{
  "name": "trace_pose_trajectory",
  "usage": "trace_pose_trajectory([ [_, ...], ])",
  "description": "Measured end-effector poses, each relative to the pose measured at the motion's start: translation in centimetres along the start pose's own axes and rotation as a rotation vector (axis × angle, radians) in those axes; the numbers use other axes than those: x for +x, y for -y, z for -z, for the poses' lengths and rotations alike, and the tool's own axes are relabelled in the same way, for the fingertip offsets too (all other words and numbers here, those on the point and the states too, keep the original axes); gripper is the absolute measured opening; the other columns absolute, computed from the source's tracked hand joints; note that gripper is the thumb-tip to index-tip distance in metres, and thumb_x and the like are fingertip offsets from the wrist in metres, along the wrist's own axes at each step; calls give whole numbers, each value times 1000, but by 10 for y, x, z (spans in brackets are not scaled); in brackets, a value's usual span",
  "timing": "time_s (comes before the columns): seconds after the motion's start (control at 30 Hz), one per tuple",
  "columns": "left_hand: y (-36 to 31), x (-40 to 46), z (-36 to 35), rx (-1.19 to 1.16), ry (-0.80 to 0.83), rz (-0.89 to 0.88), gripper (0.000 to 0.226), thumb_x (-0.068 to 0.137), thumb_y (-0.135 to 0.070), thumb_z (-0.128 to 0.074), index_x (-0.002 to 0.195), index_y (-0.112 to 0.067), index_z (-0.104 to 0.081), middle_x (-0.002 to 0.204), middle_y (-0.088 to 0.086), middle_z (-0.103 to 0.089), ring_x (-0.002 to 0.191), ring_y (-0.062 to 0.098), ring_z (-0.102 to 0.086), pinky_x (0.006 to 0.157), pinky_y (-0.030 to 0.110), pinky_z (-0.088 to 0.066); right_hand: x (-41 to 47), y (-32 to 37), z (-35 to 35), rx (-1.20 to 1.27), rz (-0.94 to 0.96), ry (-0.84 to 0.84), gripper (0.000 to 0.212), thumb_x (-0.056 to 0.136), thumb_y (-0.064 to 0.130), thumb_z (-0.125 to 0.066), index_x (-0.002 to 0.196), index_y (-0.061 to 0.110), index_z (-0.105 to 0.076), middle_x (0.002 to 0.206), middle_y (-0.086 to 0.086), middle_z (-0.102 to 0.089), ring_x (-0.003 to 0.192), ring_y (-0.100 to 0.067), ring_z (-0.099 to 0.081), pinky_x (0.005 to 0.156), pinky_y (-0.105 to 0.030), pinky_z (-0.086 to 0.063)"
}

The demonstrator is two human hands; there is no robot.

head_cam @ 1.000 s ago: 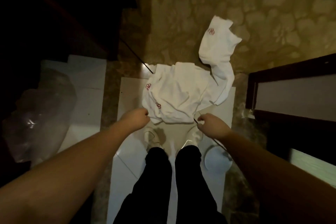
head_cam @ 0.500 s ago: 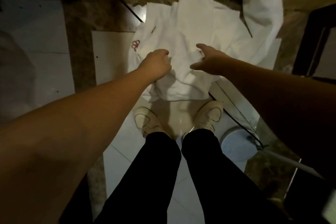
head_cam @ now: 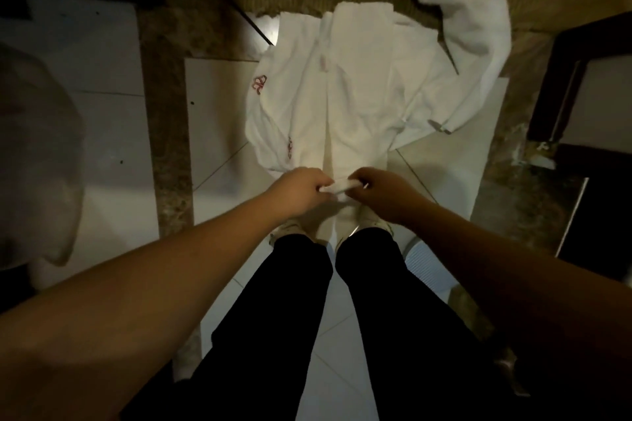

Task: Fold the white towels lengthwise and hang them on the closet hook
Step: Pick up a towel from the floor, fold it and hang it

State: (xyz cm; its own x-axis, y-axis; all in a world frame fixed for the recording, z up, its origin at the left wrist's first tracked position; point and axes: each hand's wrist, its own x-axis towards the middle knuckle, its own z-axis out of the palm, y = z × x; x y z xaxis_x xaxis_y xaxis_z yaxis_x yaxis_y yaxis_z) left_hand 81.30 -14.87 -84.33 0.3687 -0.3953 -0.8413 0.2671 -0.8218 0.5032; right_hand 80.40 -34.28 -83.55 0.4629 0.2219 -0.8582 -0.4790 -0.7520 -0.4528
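You had the top towel (head_cam: 355, 92) stretched as a long folded strip toward you, near end lifted. Beneath it lay rumpled white towels (head_cam: 273, 113) with red emblems; another (head_cam: 478, 10) trailed far right.

Bare forearms with no sleeves showing, black trousers (head_cam: 290, 318) at 6 o'clock, and pale off-white sneakers (head_cam: 287, 232) poking out below.
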Motion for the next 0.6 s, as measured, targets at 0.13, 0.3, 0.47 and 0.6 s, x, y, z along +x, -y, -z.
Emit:
trace_pose_trajectory([
  [0.13,-35,-56,14,-35,-27,-20,19,94,-45,-63,90,-26,-67,86,-8,-59,87,15,-57,68,28,-38,-60,26,21,41,30,-24,6,95,35,-64,98,30,-64,80,19,-59,74,6,-53,60,-8,-36],
  [0.3,-91,-134,56,-111,-171,-107,18,96,-40,-61,81,-31,-58,72,-14,-51,75,9,-49,58,17,-31,-138,89,72,91,119,-115,21,92,25,-70,75,34,-62,62,25,-60,62,11,-53,58,-7,-38],
  [0.47,-137,-213,94,-144,-257,-178,24,96,-35,-63,75,-22,-63,71,-9,-49,79,15,-50,65,31,-32,-214,161,109,-36,262,-155,13,92,35,-69,91,23,-73,83,7,-68,79,-3,-59,73,-24,-45],
  [0.6,-164,-280,123,-92,-301,-244,29,96,-37,-63,70,-23,-60,72,-6,-48,81,19,-53,77,38,-42,-273,217,131,-132,364,-208,8,95,24,-67,96,23,-74,84,13,-62,80,13,-53,70,-7,-39],
])
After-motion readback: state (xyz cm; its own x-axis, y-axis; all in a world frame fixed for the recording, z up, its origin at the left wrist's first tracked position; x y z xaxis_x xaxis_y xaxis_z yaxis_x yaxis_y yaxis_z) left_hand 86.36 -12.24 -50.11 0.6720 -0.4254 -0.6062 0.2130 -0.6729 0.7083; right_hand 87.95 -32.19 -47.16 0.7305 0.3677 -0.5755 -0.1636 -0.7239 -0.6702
